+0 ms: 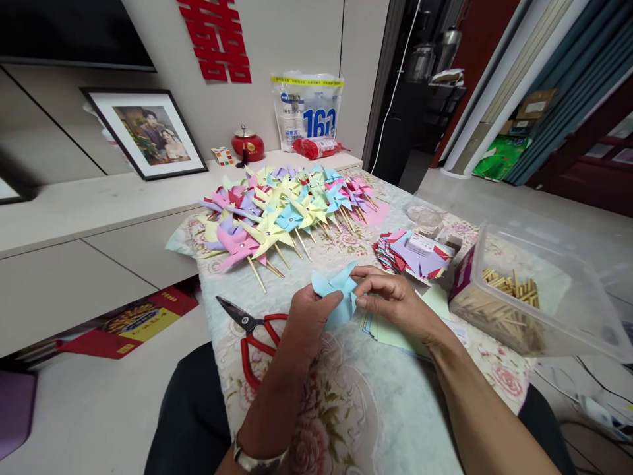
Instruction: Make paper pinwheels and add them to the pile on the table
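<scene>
A light blue paper pinwheel (337, 285), its blades partly folded in, is held above the floral tablecloth. My left hand (311, 313) grips it from the left, the thumb pressed over its middle. At its right side, my right hand (388, 293) has thumb and forefinger closed on a paper edge; whether a small pin is between those fingertips is too small to tell. Scissors with red handles (254, 343) lie open left of my left wrist. Below my right hand is a stack of pale green paper sheets (395, 336).
Many finished pinwheels on sticks (277, 211) cover the far side of the table. A clear plastic bin (568, 297) of wooden sticks stands at right, near a pile of coloured paper (395, 251) with a small white box (420, 245). Behind runs a white cabinet (99, 204).
</scene>
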### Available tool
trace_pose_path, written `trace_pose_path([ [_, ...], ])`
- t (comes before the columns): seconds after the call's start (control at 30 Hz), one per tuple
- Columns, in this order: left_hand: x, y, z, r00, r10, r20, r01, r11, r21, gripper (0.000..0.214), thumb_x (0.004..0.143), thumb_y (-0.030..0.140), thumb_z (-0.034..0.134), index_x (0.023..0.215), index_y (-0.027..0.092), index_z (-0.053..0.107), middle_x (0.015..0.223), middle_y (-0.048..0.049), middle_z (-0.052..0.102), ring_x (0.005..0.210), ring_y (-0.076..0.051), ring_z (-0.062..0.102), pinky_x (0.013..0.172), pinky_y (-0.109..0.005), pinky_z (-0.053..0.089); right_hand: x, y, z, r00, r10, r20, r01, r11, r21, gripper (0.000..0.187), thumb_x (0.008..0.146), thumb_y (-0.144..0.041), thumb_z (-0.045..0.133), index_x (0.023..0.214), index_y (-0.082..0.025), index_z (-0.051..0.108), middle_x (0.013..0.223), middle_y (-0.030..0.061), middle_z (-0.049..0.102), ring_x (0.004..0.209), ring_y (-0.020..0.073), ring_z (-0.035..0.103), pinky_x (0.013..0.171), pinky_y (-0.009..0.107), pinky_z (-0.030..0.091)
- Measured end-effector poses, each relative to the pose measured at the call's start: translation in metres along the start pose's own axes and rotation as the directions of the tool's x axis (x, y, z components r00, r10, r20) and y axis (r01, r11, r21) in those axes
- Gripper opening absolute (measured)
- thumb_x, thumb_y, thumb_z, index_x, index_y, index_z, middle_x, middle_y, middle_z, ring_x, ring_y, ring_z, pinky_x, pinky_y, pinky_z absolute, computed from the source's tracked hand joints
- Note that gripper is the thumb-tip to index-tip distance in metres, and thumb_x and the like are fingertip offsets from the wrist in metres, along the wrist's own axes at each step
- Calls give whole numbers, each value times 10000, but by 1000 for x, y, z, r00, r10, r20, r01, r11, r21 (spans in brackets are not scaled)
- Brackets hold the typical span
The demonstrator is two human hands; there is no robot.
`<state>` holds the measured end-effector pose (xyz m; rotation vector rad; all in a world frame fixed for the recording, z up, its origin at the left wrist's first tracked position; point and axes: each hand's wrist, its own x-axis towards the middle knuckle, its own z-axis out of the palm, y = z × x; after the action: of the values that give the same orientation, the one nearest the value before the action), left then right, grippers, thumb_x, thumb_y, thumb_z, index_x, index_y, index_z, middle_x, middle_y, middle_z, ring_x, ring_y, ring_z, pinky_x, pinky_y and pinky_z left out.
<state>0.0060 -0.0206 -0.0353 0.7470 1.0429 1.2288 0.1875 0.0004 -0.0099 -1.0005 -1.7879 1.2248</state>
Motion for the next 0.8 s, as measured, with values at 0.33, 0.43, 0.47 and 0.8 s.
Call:
trace_pose_path([
  [0.33, -1, 6, 10, 998, -43, -54, 50, 989, 136, 181, 605, 249, 748, 719, 130, 672, 585, 31, 608, 532, -107, 477, 513, -226, 379, 2, 1, 7, 999, 34, -40, -37, 996, -79, 105, 798, -228, 667, 707, -176, 656, 990, 49, 603, 894, 188, 556, 812, 317, 400],
  [0.43, 0, 3, 9, 998, -42, -51, 49, 987, 152, 192, 605, 264, 747, 710, 127, 664, 577, 29, 598, 522, -105, 470, 506, -228, 376, 3, 3, 9, 998, 35, -46, -39, 995, -87, 83, 775, -194, 643, 694, -176, 642, 975, 42, 603, 869, 178, 558, 786, 299, 402],
  [0.47, 1, 2, 8, 998, -40, -46, 47, 987, 155, 201, 605, 272, 748, 715, 126, 664, 579, 28, 598, 522, -106, 472, 507, -231, 379, 3, 4, 9, 998, 36, -46, -40, 995, -90, 76, 768, -184, 635, 693, -176, 640, 980, 42, 605, 870, 177, 562, 778, 293, 403],
  [0.8, 1, 2, 7, 998, -62, -19, 64, 991, 116, 227, 582, 291, 770, 676, 136, 633, 556, 35, 569, 499, -99, 459, 490, -227, 362, 2, 5, 10, 998, 32, -59, -40, 989, -140, 84, 746, -154, 598, 687, -170, 656, 1033, 63, 635, 903, 183, 596, 759, 289, 424],
])
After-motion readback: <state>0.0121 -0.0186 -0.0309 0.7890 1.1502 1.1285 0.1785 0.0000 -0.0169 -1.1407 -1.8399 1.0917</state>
